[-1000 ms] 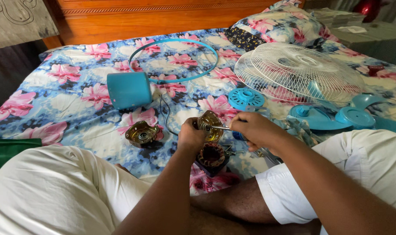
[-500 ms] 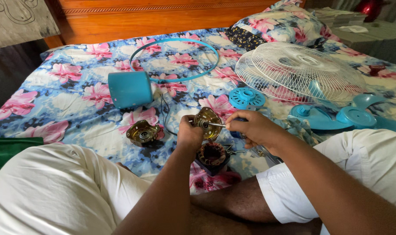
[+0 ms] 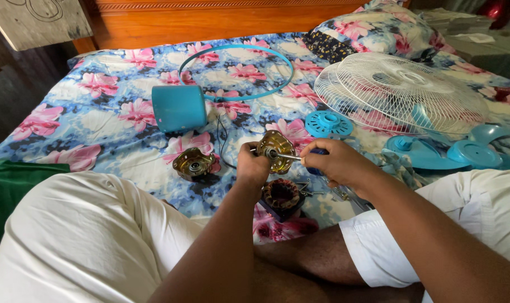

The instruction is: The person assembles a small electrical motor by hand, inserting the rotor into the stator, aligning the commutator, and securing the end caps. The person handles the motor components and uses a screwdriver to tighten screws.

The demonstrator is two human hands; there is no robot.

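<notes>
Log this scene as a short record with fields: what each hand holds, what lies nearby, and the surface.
left hand: grips the round brass-coloured metal motor cover, held above the bed
right hand: holds the blue-handled screwdriver, its shaft reaching the cover's centre
below hands: copper-wound motor stator
left of hands: second brass-coloured metal cover, lying on the bedsheet
farther back: teal plastic motor housing, white wire fan guard, thin blue ring
surface: floral bedsheet
</notes>
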